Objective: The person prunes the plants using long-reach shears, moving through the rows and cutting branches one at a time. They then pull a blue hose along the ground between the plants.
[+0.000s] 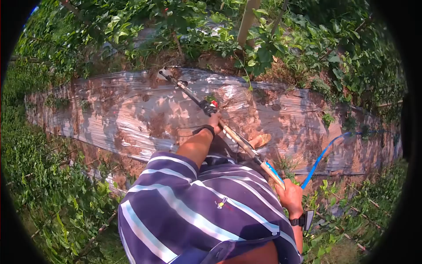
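Note:
A long pole-like tool (235,137) runs diagonally across the front of my body. My left hand (214,122) is wrapped round its middle, just below a black fitting with a red part (214,104). Lower down, at the right, my right hand (290,194) grips the rear end, where a blue strip lies along the shaft. The dark far end of the tool (166,75) is over the upper edge of the plastic sheeting, by a pale patch. From beside my right hand, a blue band (317,163) curves away to the right.
Wrinkled plastic sheeting (105,103), dusted with soil, covers a long strip of ground. Leafy plants (307,37) grow beyond it, with a wooden post (247,22) among them. More plants (39,198) stand at the lower left. One foot (261,140) shows beside the pole.

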### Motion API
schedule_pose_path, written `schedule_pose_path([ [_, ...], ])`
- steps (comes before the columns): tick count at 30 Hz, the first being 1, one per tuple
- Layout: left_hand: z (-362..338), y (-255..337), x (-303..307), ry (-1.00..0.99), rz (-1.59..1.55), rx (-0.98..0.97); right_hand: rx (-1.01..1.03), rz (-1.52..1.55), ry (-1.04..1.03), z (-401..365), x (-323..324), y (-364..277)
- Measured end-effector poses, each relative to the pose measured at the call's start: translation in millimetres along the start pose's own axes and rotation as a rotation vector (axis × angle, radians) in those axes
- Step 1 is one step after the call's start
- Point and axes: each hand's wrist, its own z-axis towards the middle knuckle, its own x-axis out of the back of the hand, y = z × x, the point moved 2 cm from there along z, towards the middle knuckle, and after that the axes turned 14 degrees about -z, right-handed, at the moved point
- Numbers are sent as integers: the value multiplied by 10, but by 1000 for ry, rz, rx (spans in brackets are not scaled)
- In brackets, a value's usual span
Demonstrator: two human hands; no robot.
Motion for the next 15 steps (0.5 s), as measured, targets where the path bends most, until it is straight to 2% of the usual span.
schedule_pose_path([
  [7, -128, 53, 67, -8, -19, 150, -21, -38, 12, -206, -172, -78],
  [9, -165, 14, 93, -45, 18, 92, -43, 21, -37, -239, -229, -37],
  [12, 43, -34, 230, 12, -30, 84, -43, 107, -80, -241, -400, 72],
  [14, 303, -115, 421, -115, 28, 180, -41, 97, -139, -252, -545, 205],
  [15, 341, -150, 463, -114, 19, 173, -30, 94, -141, -286, -733, 348],
])
